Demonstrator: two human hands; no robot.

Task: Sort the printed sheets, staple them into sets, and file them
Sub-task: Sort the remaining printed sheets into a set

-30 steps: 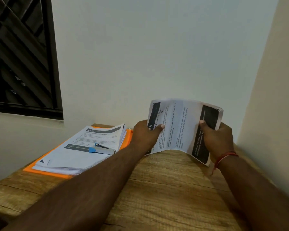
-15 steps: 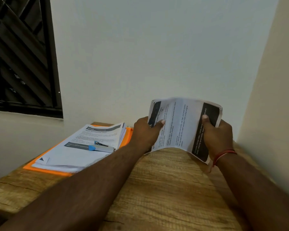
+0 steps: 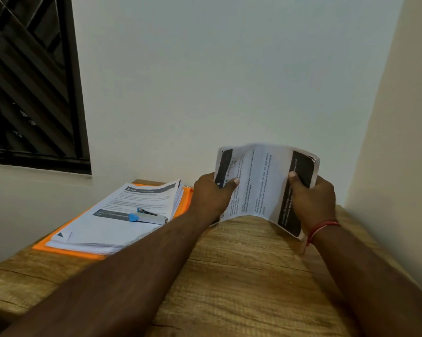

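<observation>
A set of printed sheets [image 3: 261, 181] with dark header bands stands on edge on the wooden table [image 3: 241, 276], bowed upward in the middle. My left hand [image 3: 211, 197] grips its left side, thumb on the front. My right hand [image 3: 312, 200] grips its right side, thumb on the dark band. At the left, a stack of printed sheets [image 3: 122, 215] lies on an orange folder [image 3: 66, 250]. A blue and silver stapler [image 3: 148, 217] rests on top of that stack.
A white wall stands close behind the table and a cream wall [image 3: 397, 142] closes the right side. A dark barred window [image 3: 30, 81] is at the upper left. The table's left edge runs near the folder.
The held sheets stay upright in both hands, shifted slightly lower and bowed a little more. The stack, folder and stapler have not moved.
</observation>
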